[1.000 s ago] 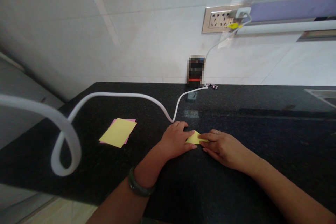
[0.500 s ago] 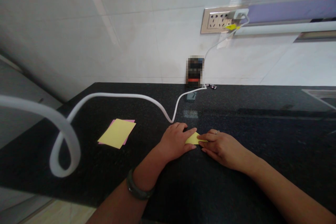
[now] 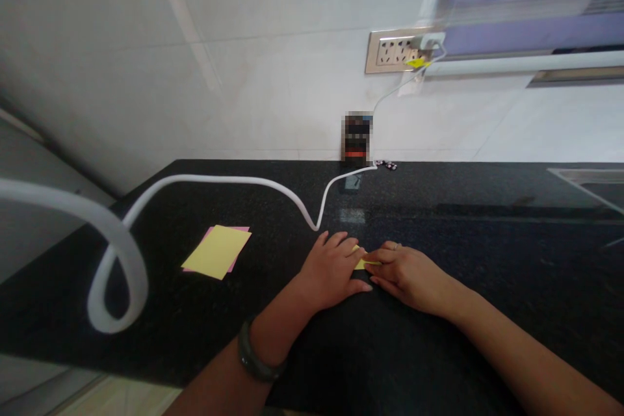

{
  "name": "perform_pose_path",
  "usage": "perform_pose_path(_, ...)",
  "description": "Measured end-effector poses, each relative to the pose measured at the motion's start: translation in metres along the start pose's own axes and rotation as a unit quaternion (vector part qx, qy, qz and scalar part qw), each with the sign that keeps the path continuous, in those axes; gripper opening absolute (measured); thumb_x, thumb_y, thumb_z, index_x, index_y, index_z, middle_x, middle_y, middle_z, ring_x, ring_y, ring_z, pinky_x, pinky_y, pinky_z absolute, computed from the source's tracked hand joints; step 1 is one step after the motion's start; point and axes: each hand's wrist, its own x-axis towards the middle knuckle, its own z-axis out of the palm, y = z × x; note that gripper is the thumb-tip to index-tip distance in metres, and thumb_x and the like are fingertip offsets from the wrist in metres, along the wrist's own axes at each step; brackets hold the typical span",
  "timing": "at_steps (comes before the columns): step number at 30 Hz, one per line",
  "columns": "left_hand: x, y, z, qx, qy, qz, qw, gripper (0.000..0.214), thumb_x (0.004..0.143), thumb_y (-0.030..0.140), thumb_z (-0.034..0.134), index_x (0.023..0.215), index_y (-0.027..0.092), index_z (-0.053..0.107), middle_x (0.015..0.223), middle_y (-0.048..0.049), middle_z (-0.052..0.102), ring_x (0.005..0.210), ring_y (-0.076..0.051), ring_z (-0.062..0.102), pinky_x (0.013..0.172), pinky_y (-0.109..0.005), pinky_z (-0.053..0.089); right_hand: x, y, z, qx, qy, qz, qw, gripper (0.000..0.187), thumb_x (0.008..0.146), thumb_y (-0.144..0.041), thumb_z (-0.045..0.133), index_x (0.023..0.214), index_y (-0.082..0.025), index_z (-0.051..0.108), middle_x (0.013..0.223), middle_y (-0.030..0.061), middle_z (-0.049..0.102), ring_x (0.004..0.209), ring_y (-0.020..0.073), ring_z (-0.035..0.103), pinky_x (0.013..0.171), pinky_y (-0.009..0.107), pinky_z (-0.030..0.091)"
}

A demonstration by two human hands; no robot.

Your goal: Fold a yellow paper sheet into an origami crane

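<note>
A small folded yellow paper (image 3: 361,264) lies on the black stone counter (image 3: 439,240), mostly hidden under my hands. My left hand (image 3: 331,270) lies flat over its left part, fingers spread. From the right, my right hand (image 3: 407,271) presses on the paper with its fingertips. A dark bangle (image 3: 256,357) circles my left wrist.
A yellow sheet on a pink sheet (image 3: 217,251) lies to the left. A thick white cable (image 3: 117,253) loops at the left and runs to a small device (image 3: 357,138) by the wall. A wall socket (image 3: 392,52) holds a plug. A sink edge (image 3: 585,179) shows at far right.
My left hand has slid further over the yellow paper, so less of it shows. The view has tilted slightly.
</note>
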Motion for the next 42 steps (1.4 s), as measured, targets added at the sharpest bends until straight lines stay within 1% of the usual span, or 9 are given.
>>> perform_pose_path(3,0.000,0.001,0.001,-0.010,-0.008,0.024,1.000,0.051,0.075,0.054,0.039,0.110,0.019,0.047,0.111,-0.0051,0.051,0.114,-0.023,0.032,0.096,-0.042,0.021,0.001,-0.001,-0.001,0.002,-0.005,0.004,1.000,0.023,0.081,-0.023,0.042,0.085,-0.019,0.064,0.088,0.0070,0.062,0.082,0.0169,0.053,0.074,0.031,0.042)
perform_pose_path(9,0.001,0.002,0.001,-0.006,-0.013,0.015,1.000,0.050,0.075,0.054,0.038,0.106,0.016,0.049,0.105,-0.0059,0.054,0.108,-0.024,0.039,0.093,-0.041,0.025,-0.001,0.000,0.001,0.018,0.008,0.007,1.000,0.022,0.080,-0.022,0.043,0.089,-0.019,0.063,0.093,0.0068,0.061,0.084,0.0168,0.052,0.076,0.031,0.040)
perform_pose_path(14,0.002,0.003,0.003,0.000,-0.006,0.015,1.000,0.050,0.075,0.055,0.038,0.103,0.016,0.051,0.103,-0.0057,0.055,0.106,-0.024,0.040,0.091,-0.041,0.026,0.000,0.009,0.004,-0.004,0.029,0.071,0.997,0.028,0.080,-0.015,0.040,0.102,-0.019,0.057,0.095,0.0070,0.056,0.085,0.0165,0.049,0.074,0.029,0.039)
perform_pose_path(16,0.002,0.003,0.004,0.000,-0.003,0.016,1.000,0.051,0.074,0.055,0.038,0.103,0.016,0.051,0.101,-0.0057,0.055,0.104,-0.024,0.041,0.091,-0.041,0.026,0.003,0.011,0.005,-0.034,0.011,0.090,0.995,0.031,0.079,-0.013,0.040,0.106,-0.020,0.055,0.088,0.0065,0.054,0.080,0.0165,0.049,0.070,0.028,0.039)
perform_pose_path(20,0.002,0.003,0.006,-0.005,-0.001,0.014,1.000,0.052,0.074,0.055,0.038,0.104,0.015,0.051,0.102,-0.0058,0.055,0.100,-0.024,0.044,0.089,-0.040,0.028,0.014,0.012,0.006,-0.092,-0.035,0.088,0.991,0.033,0.079,-0.018,0.043,0.111,-0.023,0.051,0.082,0.0053,0.052,0.073,0.0170,0.049,0.065,0.028,0.037)
perform_pose_path(25,0.001,0.003,0.006,-0.007,0.003,0.014,1.000,0.050,0.074,0.055,0.038,0.101,0.014,0.052,0.102,-0.0054,0.054,0.099,-0.024,0.044,0.085,-0.038,0.031,0.018,0.015,0.003,-0.118,-0.076,0.065,0.988,0.027,0.080,-0.019,0.042,0.103,-0.023,0.056,0.081,0.0053,0.051,0.073,0.0171,0.048,0.065,0.027,0.035)
perform_pose_path(30,0.001,0.005,0.004,-0.009,0.006,0.008,1.000,0.050,0.073,0.055,0.040,0.099,0.014,0.053,0.096,-0.0051,0.055,0.096,-0.023,0.045,0.082,-0.037,0.033,0.010,0.017,0.000,-0.106,-0.085,0.053,0.989,0.027,0.081,-0.017,0.040,0.101,-0.020,0.056,0.082,0.0061,0.050,0.075,0.0167,0.047,0.068,0.027,0.034)
perform_pose_path(36,0.002,0.006,0.001,-0.020,-0.006,-0.001,1.000,0.048,0.073,0.055,0.041,0.098,0.015,0.052,0.094,-0.0059,0.054,0.094,-0.023,0.045,0.078,-0.034,0.036,-0.005,0.012,0.001,-0.084,-0.076,0.074,0.991,0.031,0.086,-0.019,0.031,0.104,-0.021,0.056,0.082,0.0057,0.048,0.074,0.0159,0.044,0.066,0.027,0.034)
perform_pose_path(42,0.003,0.006,0.000,-0.018,-0.020,-0.005,1.000,0.046,0.073,0.054,0.041,0.093,0.015,0.054,0.093,-0.0061,0.054,0.095,-0.023,0.046,0.077,-0.034,0.037,-0.025,0.007,0.004,-0.097,-0.084,0.081,0.988,0.030,0.084,-0.018,0.036,0.107,-0.021,0.053,0.081,0.0056,0.048,0.072,0.0171,0.043,0.065,0.029,0.033)
